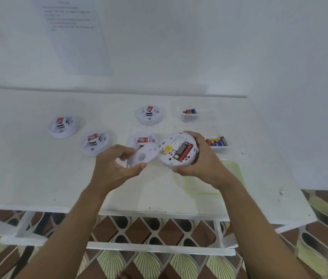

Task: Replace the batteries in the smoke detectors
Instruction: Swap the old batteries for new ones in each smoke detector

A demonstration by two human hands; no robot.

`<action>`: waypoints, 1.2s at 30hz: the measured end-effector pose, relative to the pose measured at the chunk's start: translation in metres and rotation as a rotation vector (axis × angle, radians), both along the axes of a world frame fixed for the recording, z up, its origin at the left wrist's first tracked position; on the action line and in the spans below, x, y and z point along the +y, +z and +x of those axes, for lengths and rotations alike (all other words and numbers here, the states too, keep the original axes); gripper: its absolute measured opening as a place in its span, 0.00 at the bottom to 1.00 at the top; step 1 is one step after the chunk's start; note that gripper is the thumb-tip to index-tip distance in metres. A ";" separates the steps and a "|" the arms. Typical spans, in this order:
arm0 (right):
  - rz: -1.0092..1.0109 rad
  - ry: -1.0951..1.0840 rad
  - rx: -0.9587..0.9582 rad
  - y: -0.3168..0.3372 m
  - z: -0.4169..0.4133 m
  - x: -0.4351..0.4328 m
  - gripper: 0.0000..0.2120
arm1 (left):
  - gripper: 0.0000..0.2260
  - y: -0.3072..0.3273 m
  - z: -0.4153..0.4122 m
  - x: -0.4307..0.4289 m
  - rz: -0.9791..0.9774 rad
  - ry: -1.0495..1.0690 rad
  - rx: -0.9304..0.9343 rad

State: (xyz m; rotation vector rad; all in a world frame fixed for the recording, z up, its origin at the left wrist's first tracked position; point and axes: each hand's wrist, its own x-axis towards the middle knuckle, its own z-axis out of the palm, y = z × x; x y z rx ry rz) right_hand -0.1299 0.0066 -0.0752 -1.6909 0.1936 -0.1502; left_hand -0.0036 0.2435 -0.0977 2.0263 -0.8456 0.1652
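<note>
Open smoke detector [177, 151] held over the white table [38, 178], back facing up, two batteries [183, 152] seated in its bay. Right hand [203, 160] wraps its rim, and left hand [114, 168] pinches the detached round back plate [144, 156], touching its left edge. Four other detectors [95, 142] sit left of and behind it, with the near battery tray [218, 147] just right, the far battery tray [189, 117] behind-right, and a green-rimmed tray [233, 170] near-right of it, under the wrist.

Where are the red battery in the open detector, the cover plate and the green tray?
red battery [186, 153]: head view, mid-body.
cover plate [144, 156]: head view, centre of face.
green tray [239, 173]: head view, right rim.
</note>
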 end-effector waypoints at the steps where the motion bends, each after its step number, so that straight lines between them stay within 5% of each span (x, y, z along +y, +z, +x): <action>1: 0.016 -0.042 -0.013 -0.002 0.001 0.002 0.44 | 0.23 -0.006 0.003 0.005 0.072 0.016 0.009; 5: 0.064 -0.131 -0.051 -0.007 0.004 0.013 0.46 | 0.29 -0.032 0.011 0.013 0.391 0.008 -0.087; 13: 0.087 -0.100 -0.052 -0.013 0.006 0.024 0.43 | 0.31 -0.046 0.011 0.014 0.477 -0.032 -0.185; 15: 0.090 -0.097 -0.050 -0.012 0.006 0.025 0.44 | 0.30 -0.037 0.004 0.010 0.385 -0.033 -0.082; 19: 0.106 -0.106 -0.054 -0.011 0.007 0.026 0.44 | 0.13 0.000 -0.016 -0.017 0.121 -0.047 0.214; 22: 0.096 -0.102 -0.070 -0.012 0.007 0.025 0.44 | 0.15 0.021 -0.033 -0.036 0.033 -0.113 0.490; 27: 0.349 -0.097 -0.052 -0.006 0.005 0.018 0.25 | 0.15 0.027 -0.053 -0.056 -0.251 -0.178 0.866; 30: 0.232 -0.144 -0.050 -0.002 -0.005 0.011 0.09 | 0.15 0.025 -0.060 -0.065 -0.296 -0.222 0.936; 36: 0.052 -0.207 0.025 -0.001 -0.028 -0.015 0.08 | 0.21 0.031 -0.065 -0.075 -0.262 -0.233 0.930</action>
